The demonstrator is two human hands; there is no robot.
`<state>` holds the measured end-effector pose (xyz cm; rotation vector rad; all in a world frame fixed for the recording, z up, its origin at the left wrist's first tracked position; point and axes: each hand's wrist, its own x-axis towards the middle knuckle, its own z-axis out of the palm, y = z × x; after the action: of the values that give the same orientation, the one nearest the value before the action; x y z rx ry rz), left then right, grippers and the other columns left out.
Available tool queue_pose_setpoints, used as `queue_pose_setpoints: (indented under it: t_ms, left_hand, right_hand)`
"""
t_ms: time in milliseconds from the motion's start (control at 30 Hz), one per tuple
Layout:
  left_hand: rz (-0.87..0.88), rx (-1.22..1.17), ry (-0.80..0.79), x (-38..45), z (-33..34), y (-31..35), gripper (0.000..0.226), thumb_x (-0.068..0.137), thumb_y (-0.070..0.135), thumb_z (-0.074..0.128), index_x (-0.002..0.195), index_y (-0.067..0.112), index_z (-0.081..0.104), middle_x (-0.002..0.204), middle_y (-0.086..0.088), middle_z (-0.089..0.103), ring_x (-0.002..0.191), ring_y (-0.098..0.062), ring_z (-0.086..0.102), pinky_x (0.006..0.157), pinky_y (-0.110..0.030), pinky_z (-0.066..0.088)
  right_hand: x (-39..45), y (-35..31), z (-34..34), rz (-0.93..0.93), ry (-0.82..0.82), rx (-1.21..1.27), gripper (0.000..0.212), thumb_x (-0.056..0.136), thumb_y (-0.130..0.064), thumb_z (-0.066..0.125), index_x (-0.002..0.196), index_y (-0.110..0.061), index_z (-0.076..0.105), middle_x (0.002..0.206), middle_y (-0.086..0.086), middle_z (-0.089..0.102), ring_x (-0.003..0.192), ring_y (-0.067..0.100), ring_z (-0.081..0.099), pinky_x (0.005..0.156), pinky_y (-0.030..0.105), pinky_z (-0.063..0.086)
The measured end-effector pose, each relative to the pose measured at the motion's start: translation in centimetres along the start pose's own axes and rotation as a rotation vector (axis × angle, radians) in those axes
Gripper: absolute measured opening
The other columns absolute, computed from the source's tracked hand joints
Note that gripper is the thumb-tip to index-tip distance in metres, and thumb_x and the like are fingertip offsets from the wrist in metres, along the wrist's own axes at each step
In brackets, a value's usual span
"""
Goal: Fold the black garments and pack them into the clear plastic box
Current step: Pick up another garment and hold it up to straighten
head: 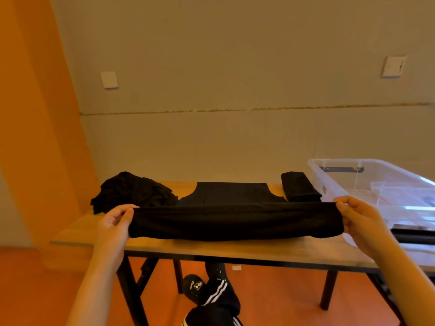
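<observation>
Wooden table [235,249] served as landmark. Black garment [235,222] lay across table middle, near hem lifted and stretched taut above table's near edge. Left hand [113,223] pinched hem's left corner, thumb and fingers curled on cloth. Right hand [360,220] pinched right corner same way. Crumpled black pile [131,190] sat at table's far left. Folded black garment [300,187] rested at far side, just beside clear plastic box [353,182] on table's right end.
</observation>
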<state>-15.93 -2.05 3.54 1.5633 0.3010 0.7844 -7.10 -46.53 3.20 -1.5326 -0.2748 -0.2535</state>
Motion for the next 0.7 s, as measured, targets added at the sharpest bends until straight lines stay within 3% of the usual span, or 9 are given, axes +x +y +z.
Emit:
queue_pose_setpoints:
  t_ms: [67,200,300,367,433,567,700]
  left_hand:
    - [0.001,-0.010,-0.002,-0.5,-0.5,0.5,0.025,0.097,0.010,0.044,0.087,0.020,0.064,0.094,0.001,0.062,0.094,-0.012,0.058,0.089,-0.039,0.045]
    - [0.024,-0.035,-0.006,-1.1,-1.2,1.6,0.026,0.097,0.008,0.043,0.084,0.018,0.063,0.090,-0.001,0.061,0.088,-0.011,0.057,0.074,-0.030,0.045]
    - [0.031,-0.053,-0.011,-1.2,-1.5,2.1,0.025,0.097,0.007,0.043,0.084,0.016,0.062,0.088,0.000,0.060,0.085,-0.011,0.057,0.068,-0.028,0.042]
    - [0.036,-0.051,-0.019,-1.1,-1.6,2.1,0.024,0.097,0.007,0.044,0.084,0.014,0.063,0.089,0.000,0.060,0.086,-0.010,0.057,0.067,-0.028,0.043]
    - [0.033,-0.034,-0.021,-0.6,-1.3,1.9,0.023,0.096,0.007,0.044,0.084,0.013,0.063,0.091,0.003,0.060,0.087,-0.007,0.056,0.068,-0.028,0.043]
    - [0.008,0.010,-0.023,1.7,0.5,1.3,0.022,0.097,0.008,0.044,0.088,0.014,0.064,0.093,0.008,0.060,0.087,0.000,0.053,0.071,-0.024,0.043]
    - [-0.023,0.074,-0.052,5.7,3.0,0.2,0.022,0.096,0.010,0.046,0.090,0.016,0.066,0.096,0.000,0.064,0.093,-0.012,0.057,0.082,-0.033,0.048]
  right_hand:
    - [-0.7,-0.6,0.0,0.006,-0.031,0.004,0.072,0.025,-0.077,0.076,0.074,-0.025,0.070,0.066,0.012,0.057,0.055,0.013,0.058,0.051,0.020,0.053]
    - [-1.5,-1.8,0.0,-0.023,-0.052,-0.017,0.085,0.025,-0.076,0.077,0.083,-0.014,0.066,0.064,0.005,0.065,0.057,0.012,0.063,0.051,0.020,0.054]
    - [-1.7,-2.6,0.1,-0.038,-0.078,0.012,0.057,0.040,-0.071,0.075,0.073,-0.025,0.071,0.062,0.003,0.063,0.056,0.010,0.061,0.050,0.017,0.052]
    - [-1.5,-3.0,0.1,-0.023,-0.088,0.054,0.033,0.050,-0.056,0.066,0.067,-0.028,0.072,0.061,0.001,0.063,0.055,0.010,0.061,0.050,0.016,0.051]
    - [-1.0,-3.0,0.1,-0.003,-0.094,0.050,0.029,0.051,-0.052,0.065,0.065,-0.028,0.071,0.060,0.001,0.063,0.054,0.010,0.060,0.049,0.015,0.051]
    - [0.9,-2.3,0.4,0.028,-0.051,-0.001,0.076,0.032,-0.072,0.079,0.080,-0.015,0.068,0.067,0.006,0.065,0.059,0.014,0.063,0.054,0.020,0.054]
    - [4.2,-1.4,1.1,0.093,0.024,-0.043,0.083,0.041,-0.070,0.074,0.092,-0.005,0.064,0.074,0.007,0.069,0.065,0.014,0.067,0.055,0.020,0.055]
